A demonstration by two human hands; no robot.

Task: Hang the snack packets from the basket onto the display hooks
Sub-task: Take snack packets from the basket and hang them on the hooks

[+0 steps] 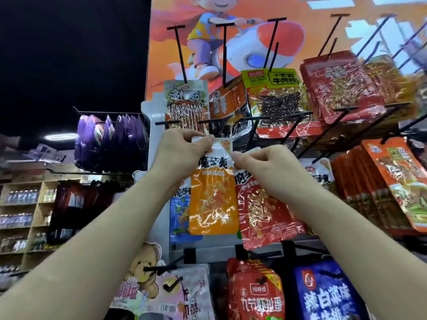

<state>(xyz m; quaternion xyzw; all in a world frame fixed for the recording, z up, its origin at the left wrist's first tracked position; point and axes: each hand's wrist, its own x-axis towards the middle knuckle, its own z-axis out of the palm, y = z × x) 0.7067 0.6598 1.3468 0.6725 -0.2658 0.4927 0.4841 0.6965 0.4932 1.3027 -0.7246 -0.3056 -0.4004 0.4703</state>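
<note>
An orange snack packet (213, 199) with a white top hangs in front of the display rack, held up at its top edge by both hands. My left hand (182, 153) pinches the packet's top left corner. My right hand (265, 167) pinches the top right corner. The packet's top is just below a black display hook (217, 122) in the middle row. A red packet (265, 215) hangs right beside it, and a blue packet (181, 215) hangs partly behind it on the left. The basket is out of view.
Black hooks (225, 54) jut out from the orange poster board, most loaded with red, yellow and orange packets (339, 88). More packets (256, 292) hang in the bottom row. Purple bags (111, 139) and wooden shelves (27, 215) stand at the left.
</note>
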